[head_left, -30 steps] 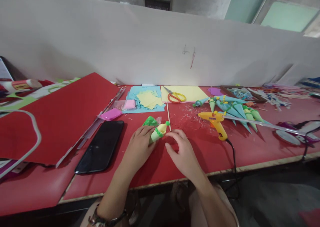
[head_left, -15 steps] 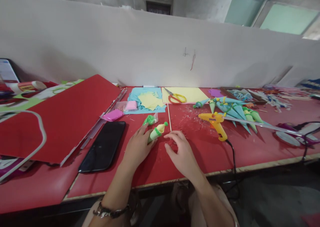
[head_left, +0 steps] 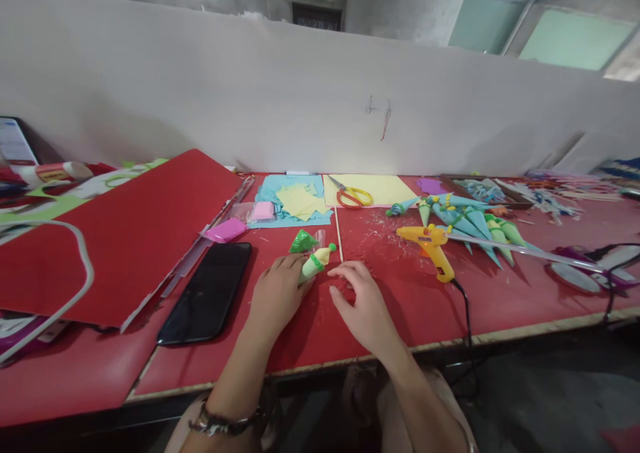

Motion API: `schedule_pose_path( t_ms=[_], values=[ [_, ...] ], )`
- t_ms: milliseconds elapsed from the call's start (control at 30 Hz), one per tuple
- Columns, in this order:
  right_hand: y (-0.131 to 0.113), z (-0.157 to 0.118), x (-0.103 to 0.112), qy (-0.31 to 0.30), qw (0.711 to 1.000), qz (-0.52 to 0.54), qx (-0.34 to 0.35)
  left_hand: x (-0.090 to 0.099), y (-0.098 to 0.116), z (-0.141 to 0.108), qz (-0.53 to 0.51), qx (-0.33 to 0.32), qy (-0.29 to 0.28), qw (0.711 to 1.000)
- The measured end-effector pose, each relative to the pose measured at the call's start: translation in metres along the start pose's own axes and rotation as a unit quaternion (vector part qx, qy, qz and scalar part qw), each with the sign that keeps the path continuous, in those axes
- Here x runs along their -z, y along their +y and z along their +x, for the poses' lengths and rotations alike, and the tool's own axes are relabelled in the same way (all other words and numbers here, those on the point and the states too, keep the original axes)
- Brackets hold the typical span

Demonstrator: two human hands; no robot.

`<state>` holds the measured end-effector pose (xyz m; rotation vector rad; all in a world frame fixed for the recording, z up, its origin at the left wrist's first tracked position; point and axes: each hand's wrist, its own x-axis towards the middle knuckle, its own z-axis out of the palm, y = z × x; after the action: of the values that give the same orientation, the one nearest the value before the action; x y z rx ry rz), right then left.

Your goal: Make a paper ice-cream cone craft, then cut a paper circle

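A small green paper figure with a yellow pointed top and a green ball at its tip sits in the left hand of a person at a red table, near the front edge. The left hand is closed around the lower part, thumb and fingers curled against it. The right hand — thumb and fingers parted, empty — hovers or rests just beside the figure; contact with the table is hard to tell.

A green packet lies just beyond the left hand, and a black phone lies to its left, near a pink packet. Farther back, 1 pair of scissors rests on a pale yellow sheet, beside yellow paper pieces on blue paper. At right, a yellow glue gun lies near a pile of blue and green cones.
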<state>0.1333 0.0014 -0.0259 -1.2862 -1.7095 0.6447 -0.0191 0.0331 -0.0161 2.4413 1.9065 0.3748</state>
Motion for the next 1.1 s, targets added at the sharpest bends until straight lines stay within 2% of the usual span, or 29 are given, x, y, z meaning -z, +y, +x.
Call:
schedule_pose_path(
  t_ms=[367, 533, 700, 900, 1000, 1100],
  values=[
    [0.005, 0.004, -0.003, 0.015, 0.999, 0.032, 0.004, -0.005, 0.004, 0.005, 0.087, 0.011, 0.016, 0.996],
    [0.001, 0.006, -0.006, 0.004, 0.999, 0.048, 0.002, -0.002, 0.006, 0.008, 0.105, 0.005, -0.019, 0.994],
    [0.002, 0.006, -0.004, 0.005, 0.999, 0.049, 0.013, 0.0, 0.006, 0.011, 0.104, -0.003, -0.025, 0.994],
    [0.006, 0.007, 0.001, 0.014, 0.999, 0.046, 0.017, -0.004, -0.003, 0.011, 0.09, -0.03, 0.009, 0.995],
    [0.005, 0.007, 0.002, 0.018, 0.998, 0.05, 0.017, -0.005, -0.009, 0.004, 0.054, -0.056, -0.016, 0.997],
    [0.004, 0.007, 0.003, 0.023, 0.998, 0.056, 0.009, -0.005, -0.014, -0.006, 0.034, -0.039, -0.053, 0.997]
  ],
)
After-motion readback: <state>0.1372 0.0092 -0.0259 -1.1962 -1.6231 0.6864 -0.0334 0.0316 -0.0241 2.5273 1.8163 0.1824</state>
